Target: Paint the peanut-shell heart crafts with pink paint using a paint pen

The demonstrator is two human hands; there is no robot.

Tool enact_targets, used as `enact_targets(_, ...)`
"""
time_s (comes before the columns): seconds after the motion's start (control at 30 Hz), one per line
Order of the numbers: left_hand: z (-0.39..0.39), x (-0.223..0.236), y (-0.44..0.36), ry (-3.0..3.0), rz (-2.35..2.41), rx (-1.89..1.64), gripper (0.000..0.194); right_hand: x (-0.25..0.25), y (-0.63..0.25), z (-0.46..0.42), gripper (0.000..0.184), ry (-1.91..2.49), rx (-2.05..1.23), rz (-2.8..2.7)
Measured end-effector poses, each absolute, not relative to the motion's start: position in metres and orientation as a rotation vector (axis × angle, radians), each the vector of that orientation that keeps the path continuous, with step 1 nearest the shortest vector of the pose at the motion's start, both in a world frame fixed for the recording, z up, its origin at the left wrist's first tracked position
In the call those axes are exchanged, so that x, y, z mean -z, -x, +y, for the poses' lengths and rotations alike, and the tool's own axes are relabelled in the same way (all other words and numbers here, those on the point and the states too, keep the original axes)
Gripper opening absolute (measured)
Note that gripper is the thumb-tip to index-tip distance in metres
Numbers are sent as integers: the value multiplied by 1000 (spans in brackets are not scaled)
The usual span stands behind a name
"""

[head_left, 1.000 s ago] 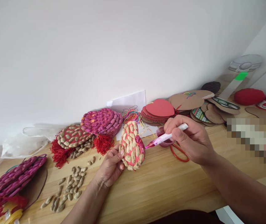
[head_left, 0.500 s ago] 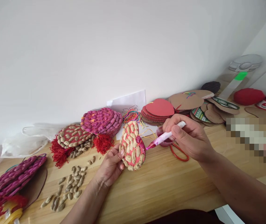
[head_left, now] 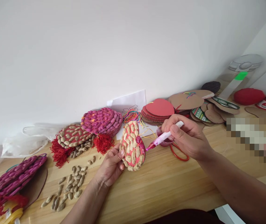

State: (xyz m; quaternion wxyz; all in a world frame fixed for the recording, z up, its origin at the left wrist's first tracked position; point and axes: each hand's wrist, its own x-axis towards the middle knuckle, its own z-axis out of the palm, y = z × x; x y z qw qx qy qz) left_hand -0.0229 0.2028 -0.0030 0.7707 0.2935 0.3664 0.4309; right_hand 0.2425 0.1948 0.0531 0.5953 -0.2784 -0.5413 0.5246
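Observation:
My left hand (head_left: 111, 164) grips a red heart-shaped card covered with glued peanut shells (head_left: 131, 145), held tilted up above the wooden table (head_left: 165, 189). My right hand (head_left: 189, 137) holds a white paintbrush (head_left: 164, 136) whose pink-stained tip touches the right edge of the peanut heart, where a few shells are painted magenta. A small cup of magenta paint (head_left: 164, 140) stands just behind the brush.
Loose peanuts (head_left: 68, 188) lie at the left front. Finished peanut hearts with red tassels (head_left: 86, 132) and a magenta one (head_left: 11, 179) lie at the left. Red card hearts (head_left: 158, 110), brown cardboard shapes (head_left: 201, 104), coloured threads (head_left: 131, 115) and a red ring (head_left: 179, 153) sit along the back.
My right hand and the brush have shifted slightly to the left and up against the heart's edge. My left hand holds the heart in the same place.

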Motion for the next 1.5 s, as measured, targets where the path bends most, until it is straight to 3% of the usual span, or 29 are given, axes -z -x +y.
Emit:
enact_targets(0.57, 203, 3, 24, -639, 887, -997, 58, -61, -241, 191, 27, 670, -1144, -1289)
enact_targets(1.0, 204, 2, 22, -699, 865, -1002, 44, -65, -242, 190, 30, 742, -1030, -1376)
enact_targets(1.5, 204, 4, 23, -701, 855, -1010, 46, -65, -243, 189, 26, 770, -996, -1447)
